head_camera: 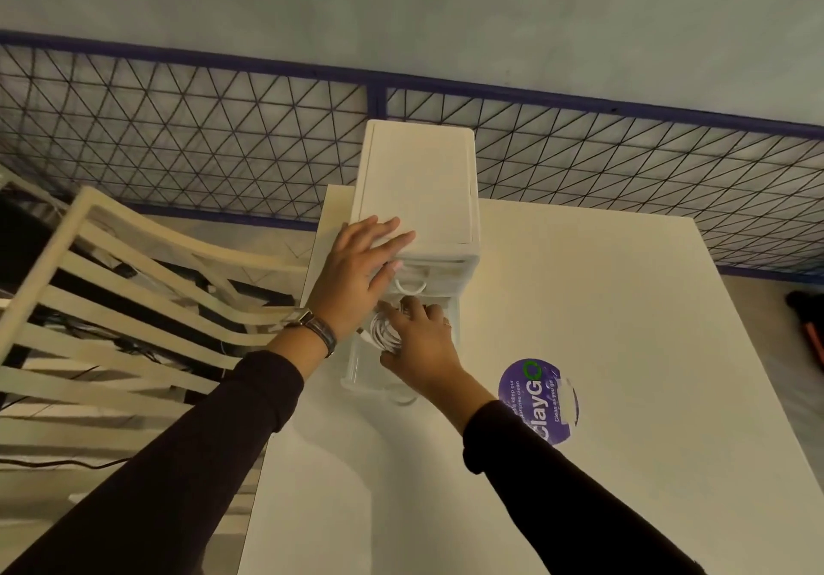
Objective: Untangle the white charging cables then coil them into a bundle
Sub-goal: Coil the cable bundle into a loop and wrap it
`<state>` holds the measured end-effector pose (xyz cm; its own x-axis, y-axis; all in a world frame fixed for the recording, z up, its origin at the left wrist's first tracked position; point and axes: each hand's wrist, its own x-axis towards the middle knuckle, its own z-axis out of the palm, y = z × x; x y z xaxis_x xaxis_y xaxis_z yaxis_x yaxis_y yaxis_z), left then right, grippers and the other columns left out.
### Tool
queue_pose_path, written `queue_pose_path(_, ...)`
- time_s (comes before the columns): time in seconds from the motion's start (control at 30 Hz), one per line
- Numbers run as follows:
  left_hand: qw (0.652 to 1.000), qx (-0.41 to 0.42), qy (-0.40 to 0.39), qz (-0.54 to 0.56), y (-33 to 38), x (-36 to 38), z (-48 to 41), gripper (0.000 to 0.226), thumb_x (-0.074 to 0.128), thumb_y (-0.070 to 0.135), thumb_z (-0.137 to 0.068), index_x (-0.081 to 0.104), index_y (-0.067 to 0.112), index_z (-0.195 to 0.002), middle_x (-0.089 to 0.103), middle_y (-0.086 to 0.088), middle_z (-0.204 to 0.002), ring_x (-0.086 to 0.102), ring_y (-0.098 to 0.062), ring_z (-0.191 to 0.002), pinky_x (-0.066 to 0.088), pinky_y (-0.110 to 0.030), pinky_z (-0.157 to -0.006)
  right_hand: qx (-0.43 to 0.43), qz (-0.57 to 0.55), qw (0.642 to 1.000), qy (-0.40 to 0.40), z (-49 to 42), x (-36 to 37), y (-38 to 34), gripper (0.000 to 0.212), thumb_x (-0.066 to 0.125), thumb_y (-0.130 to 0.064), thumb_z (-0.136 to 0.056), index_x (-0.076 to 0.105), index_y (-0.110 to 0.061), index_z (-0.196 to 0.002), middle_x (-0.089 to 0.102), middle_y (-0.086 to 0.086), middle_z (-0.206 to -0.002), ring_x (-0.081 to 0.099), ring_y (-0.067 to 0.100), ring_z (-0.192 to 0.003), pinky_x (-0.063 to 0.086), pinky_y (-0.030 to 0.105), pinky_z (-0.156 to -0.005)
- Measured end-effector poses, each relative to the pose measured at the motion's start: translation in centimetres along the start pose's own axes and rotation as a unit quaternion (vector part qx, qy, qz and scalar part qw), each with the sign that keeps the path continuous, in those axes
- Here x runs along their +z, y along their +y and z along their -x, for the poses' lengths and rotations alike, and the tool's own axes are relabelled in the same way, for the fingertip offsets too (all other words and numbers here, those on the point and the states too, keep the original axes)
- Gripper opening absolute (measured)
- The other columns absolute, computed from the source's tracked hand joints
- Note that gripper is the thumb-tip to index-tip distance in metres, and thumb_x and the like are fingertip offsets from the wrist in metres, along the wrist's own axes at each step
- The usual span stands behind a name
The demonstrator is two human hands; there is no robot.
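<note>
One white desk (624,307) carries one small white drawer unit (417,190) at its far edge, with one drawer (356,367) pulled open and one bundle of white charging cables (383,333) inside it; how many separate cables make up the bundle cannot be told. One round purple sticker (537,400) lies on the desk. Two hands are present, the left hand (356,275) and the right hand (423,342), along with one wristwatch (319,329), one ring (447,321) and one white slatted chair (133,298).
</note>
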<state>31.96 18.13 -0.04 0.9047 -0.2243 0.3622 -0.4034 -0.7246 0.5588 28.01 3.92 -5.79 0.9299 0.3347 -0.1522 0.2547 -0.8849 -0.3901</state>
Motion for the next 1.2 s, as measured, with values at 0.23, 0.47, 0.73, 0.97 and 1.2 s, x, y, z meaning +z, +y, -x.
queue_pose_path(0.23, 1.0, 0.002, -0.002, -0.004, -0.2, 0.0, 0.0, 0.041, 0.043, 0.032, -0.093, 0.053, 0.026, -0.131, 0.05, -0.001, -0.139, 0.032, -0.021, -0.13, 0.029, -0.044, -0.111, -0.013, 0.007, 1.0, -0.01, 1.6, -0.1, 0.6, 0.071, 0.05, -0.054, -0.087, 0.023, -0.029, -0.147, 0.021, 0.008, -0.156, 0.022, 0.037, -0.139, 0.021, 0.051, -0.112)
queue_pose_path(0.47, 1.0, -0.001, -0.004, 0.009, -0.2, 0.0, 0.0, 0.042, 0.043, 0.033, -0.092, 0.053, 0.024, -0.131, 0.049, -0.002, -0.139, 0.031, -0.021, -0.13, 0.027, -0.034, -0.109, 0.026, -0.096, 0.978, 0.181, 9.0, -1.0, 3.1, 0.047, 0.066, -0.062, -0.069, 0.061, -0.022, -0.094, 0.058, -0.01, -0.089, 0.053, 0.014, -0.08, 0.044, 0.029, -0.07)
queue_pose_path(0.73, 1.0, -0.011, -0.008, 0.022, 0.1, -0.2, 0.0, 0.041, 0.047, 0.027, -0.091, 0.054, 0.023, -0.131, 0.049, -0.002, -0.139, 0.029, -0.02, -0.13, 0.024, -0.028, -0.107, 0.097, -0.178, 0.969, 0.139, 9.7, 1.1, 4.0, 0.022, 0.076, -0.015, -0.077, 0.056, -0.011, -0.082, 0.05, -0.01, -0.077, 0.046, 0.001, -0.06, 0.041, 0.015, -0.055)
queue_pose_path(0.97, 1.0, -0.008, 0.001, 0.025, 0.1, -0.2, -0.1, 0.038, 0.057, 0.014, -0.091, 0.056, 0.021, -0.129, 0.051, -0.003, -0.137, 0.032, -0.022, -0.13, 0.024, -0.028, -0.106, 0.135, -0.268, 0.938, 0.176, 6.7, 0.0, 3.6, 0.015, 0.079, -0.013, -0.073, 0.063, -0.011, -0.073, 0.054, -0.004, -0.073, 0.052, 0.002, -0.062, 0.037, 0.01, -0.058)
queue_pose_path(1.2, 1.0, -0.013, -0.007, 0.027, 0.3, -0.5, 0.0, 0.039, 0.057, 0.014, -0.091, 0.056, 0.022, -0.129, 0.049, -0.002, -0.138, 0.032, -0.024, -0.13, 0.027, -0.029, -0.105, 0.203, -0.275, 0.92, 0.191, 0.7, -1.8, 3.7, 0.037, 0.073, -0.018, -0.075, 0.039, -0.019, -0.059, 0.047, -0.003, -0.065, 0.039, 0.01, -0.057, 0.03, 0.024, -0.053)
